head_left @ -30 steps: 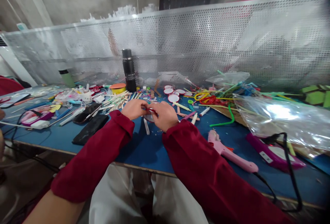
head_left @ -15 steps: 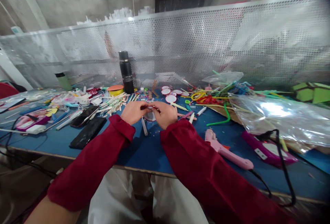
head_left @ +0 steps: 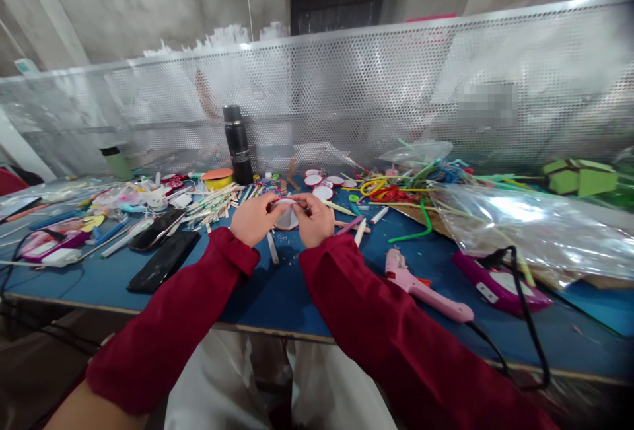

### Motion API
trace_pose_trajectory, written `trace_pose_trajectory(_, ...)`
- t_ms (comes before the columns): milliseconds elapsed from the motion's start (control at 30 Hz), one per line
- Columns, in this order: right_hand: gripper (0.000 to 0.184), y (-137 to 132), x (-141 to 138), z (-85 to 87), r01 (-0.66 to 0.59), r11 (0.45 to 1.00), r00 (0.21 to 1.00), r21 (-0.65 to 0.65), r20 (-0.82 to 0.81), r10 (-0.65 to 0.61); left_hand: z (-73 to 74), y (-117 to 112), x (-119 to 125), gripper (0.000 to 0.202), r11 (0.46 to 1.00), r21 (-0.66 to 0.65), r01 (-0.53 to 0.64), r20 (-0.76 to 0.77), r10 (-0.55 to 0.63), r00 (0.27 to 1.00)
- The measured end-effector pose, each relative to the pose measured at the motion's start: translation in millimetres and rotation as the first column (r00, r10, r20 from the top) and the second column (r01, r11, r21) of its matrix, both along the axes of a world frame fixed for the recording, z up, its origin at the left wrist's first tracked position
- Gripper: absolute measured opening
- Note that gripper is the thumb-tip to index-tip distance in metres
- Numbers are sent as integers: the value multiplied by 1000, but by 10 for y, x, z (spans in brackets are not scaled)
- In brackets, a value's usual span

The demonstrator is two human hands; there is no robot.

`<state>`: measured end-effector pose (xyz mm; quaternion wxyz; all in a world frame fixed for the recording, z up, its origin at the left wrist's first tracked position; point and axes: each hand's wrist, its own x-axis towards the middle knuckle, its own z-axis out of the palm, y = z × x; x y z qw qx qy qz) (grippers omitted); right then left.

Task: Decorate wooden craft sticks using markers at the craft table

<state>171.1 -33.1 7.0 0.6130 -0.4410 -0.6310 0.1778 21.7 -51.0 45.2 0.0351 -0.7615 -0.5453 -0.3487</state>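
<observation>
Both hands meet over the middle of the blue table, pinching a small round white disc with a red rim [head_left: 286, 220] between them. My left hand [head_left: 253, 218] grips its left edge with thumb and forefinger. My right hand [head_left: 316, 220] is closed on the opposite edge, fingertips near the top of the rim. Just below the disc lies a white marker-like stick [head_left: 273, 248]. Similar red-rimmed white discs [head_left: 323, 192] lie behind my right hand. To the right of that hand are a purple stick [head_left: 349, 225] and a pale stick [head_left: 360, 232].
A pink glue gun [head_left: 426, 291] and a purple power strip [head_left: 500, 285] lie right, near clear plastic bags [head_left: 510, 225]. Two dark phones [head_left: 164, 261] lie left, beside many thin sticks [head_left: 212, 205]. A black bottle [head_left: 238, 146] stands before the perforated metal screen [head_left: 347, 100].
The view has shifted slightly. More of the disc's white face now shows between my hands, which still pinch it in nearly the same place.
</observation>
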Motion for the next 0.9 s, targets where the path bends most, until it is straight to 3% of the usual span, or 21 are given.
trace_pose_trajectory(133,25,102,9,-61,-26,999,987,-26,-161,21,-67,26,40,30,997,-17,80,298,-71,952)
trace_pose_trajectory(267,27,238,52,-132,48,998,963,-47,-264,-59,-132,-49,94,23,978,92,186,489,-207,847)
trace_pose_trajectory(500,26,338,99,-171,92,993,954,-68,-279,-107,-186,-293,173,15,946,244,215,360,-294,885)
trace_pose_trajectory(733,26,317,77,-144,34,996,951,-84,-305,-58,-219,-286,158,12,922,277,271,267,-345,900)
trace_pose_trajectory(900,29,354,78,-163,6,996,938,-88,-345,-36,-206,-261,156,9,930,261,257,311,-334,890)
